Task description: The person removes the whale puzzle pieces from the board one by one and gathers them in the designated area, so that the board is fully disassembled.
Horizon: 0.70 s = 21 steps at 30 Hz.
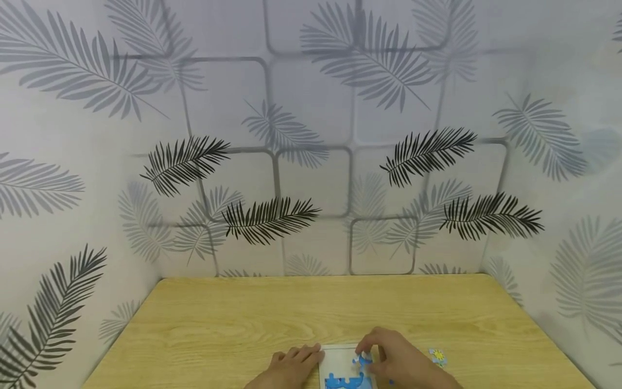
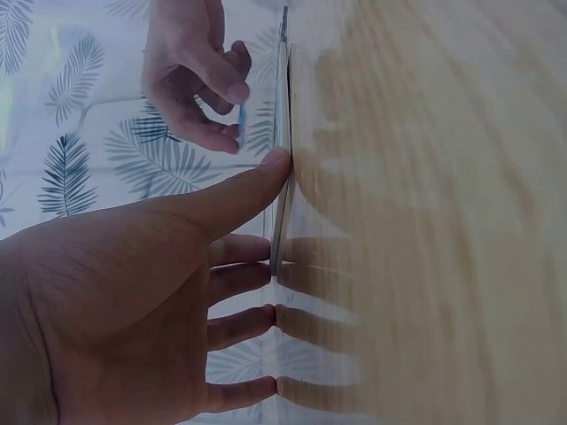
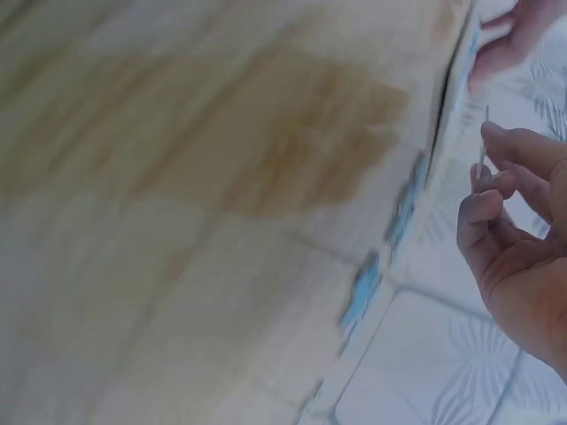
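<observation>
Your right hand point(image 1: 396, 356) pinches one piece point(image 1: 363, 360) just over the one board point(image 1: 337, 357). Your left hand point(image 1: 293, 367) has its fingers pretty straight and spread, thumb on the board's edge. I count at least two loose bits point(image 1: 438, 356) on the table point(image 1: 243, 313), off right.

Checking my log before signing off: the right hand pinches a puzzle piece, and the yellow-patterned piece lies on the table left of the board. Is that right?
Not quite: the head view shows the yellow-patterned piece lying on the table to the right of the board. The right hand does pinch a puzzle piece.
</observation>
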Tool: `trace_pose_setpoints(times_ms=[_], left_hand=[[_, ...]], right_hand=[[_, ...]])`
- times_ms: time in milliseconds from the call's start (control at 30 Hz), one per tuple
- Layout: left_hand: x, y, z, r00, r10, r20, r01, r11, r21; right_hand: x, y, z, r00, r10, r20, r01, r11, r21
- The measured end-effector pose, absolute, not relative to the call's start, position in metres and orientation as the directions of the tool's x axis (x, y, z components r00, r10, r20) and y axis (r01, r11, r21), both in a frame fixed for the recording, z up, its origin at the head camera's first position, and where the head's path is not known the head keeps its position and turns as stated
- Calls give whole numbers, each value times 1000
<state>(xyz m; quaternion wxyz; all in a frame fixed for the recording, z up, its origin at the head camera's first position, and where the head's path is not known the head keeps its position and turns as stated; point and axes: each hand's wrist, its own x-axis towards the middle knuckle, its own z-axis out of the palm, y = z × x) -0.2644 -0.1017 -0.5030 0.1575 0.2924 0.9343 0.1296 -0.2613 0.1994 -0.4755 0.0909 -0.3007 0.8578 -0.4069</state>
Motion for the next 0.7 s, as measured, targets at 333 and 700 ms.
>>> trace_pose_setpoints(times_ms=[333, 700], left_hand=[[-263, -102, -499, -778, 589, -217, 499, 790, 356], [-275, -107, -526, -769, 615, -172, 530, 765, 366]], right_hand=[[-256, 253, -476, -794, -585, 168, -470, 414, -779], [-247, 319, -489, -792, -585, 175, -473, 405, -782]])
